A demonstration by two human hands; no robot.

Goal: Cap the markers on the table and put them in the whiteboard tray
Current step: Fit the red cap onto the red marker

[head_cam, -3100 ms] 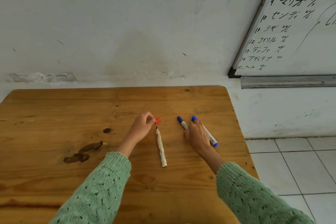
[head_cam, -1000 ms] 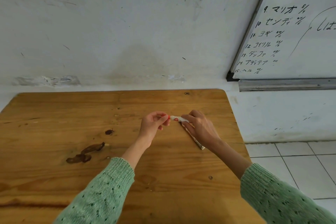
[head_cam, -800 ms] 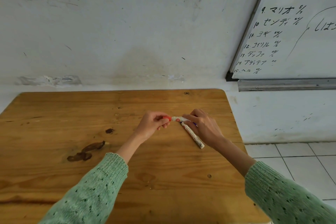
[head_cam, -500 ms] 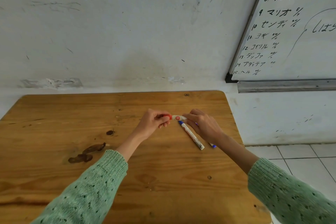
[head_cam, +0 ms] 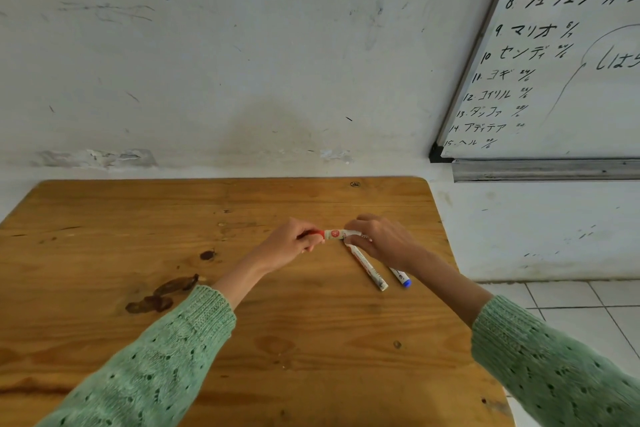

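Above the wooden table [head_cam: 207, 288] both hands hold one white marker with a red label [head_cam: 335, 234]. My left hand [head_cam: 291, 243] pinches its red cap [head_cam: 316, 233] at the left end, and the cap meets the barrel. My right hand [head_cam: 379, 239] grips the barrel's right part. Two more markers lie on the table under and beside my right hand: a white one [head_cam: 367, 267] and one with a blue end [head_cam: 401, 277], partly hidden by my wrist. The grey whiteboard tray [head_cam: 543, 170] runs along the wall at the upper right.
A whiteboard [head_cam: 571, 45] with handwriting hangs above the tray, to the right of the table. The table's right edge [head_cam: 446, 246] borders white floor tiles [head_cam: 571, 302]. Dark stains [head_cam: 162, 295] mark the wood at the left.
The red marker has left the table and is now held in both hands. My left hand has brought the red cap onto its tip. The camera has tilted up slightly.
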